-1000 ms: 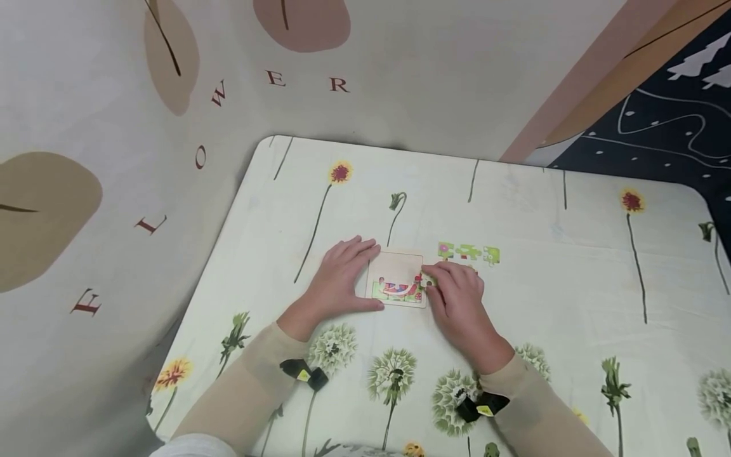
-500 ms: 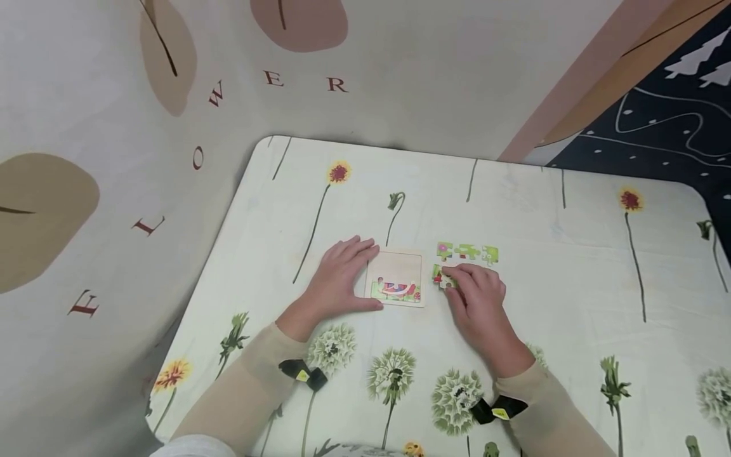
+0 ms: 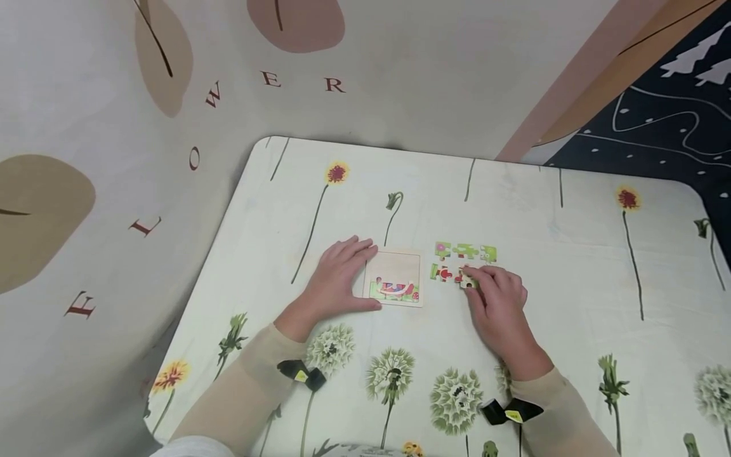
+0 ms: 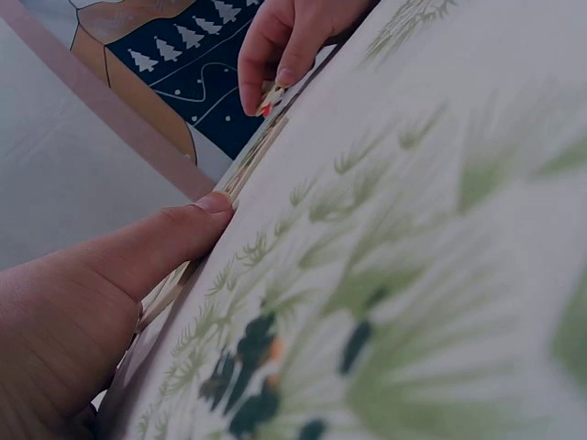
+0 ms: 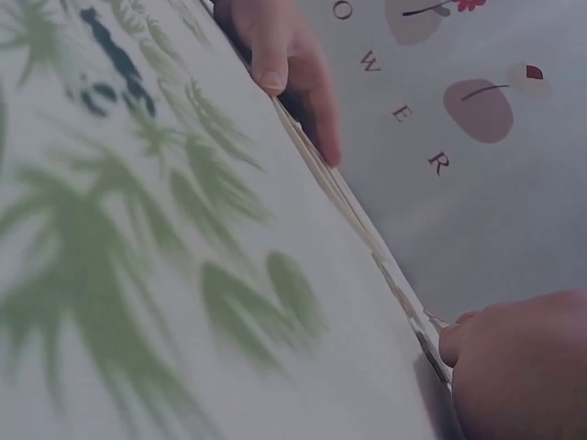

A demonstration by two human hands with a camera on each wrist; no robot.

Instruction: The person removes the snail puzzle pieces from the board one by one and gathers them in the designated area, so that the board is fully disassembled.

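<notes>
A small square wooden puzzle tray (image 3: pixel 394 263) lies flat on the table, with joined colourful pieces (image 3: pixel 395 290) along its near edge. My left hand (image 3: pixel 334 279) rests spread at the tray's left side, thumb at the near corner and fingers at the far one. In the left wrist view the straight thumb (image 4: pixel 183 229) touches the tray's edge. To the right of the tray, my right hand (image 3: pixel 499 304) pinches a puzzle piece (image 3: pixel 467 281) between thumb and fingers. Just left of it lies a red and green puzzle piece (image 3: pixel 440 273). The curled fingers hide part of the held piece.
Behind the right hand, a row of green puzzle pieces (image 3: pixel 465 251) lies on the table. A flower-print cloth (image 3: pixel 548 254) covers the tabletop. Walls or hangings with lettering (image 3: pixel 271 79) stand behind and to the left.
My right hand has moved right, away from the tray, with a puzzle piece in its fingers. A red and green piece has come into view beside it. The left hand stays at the tray.
</notes>
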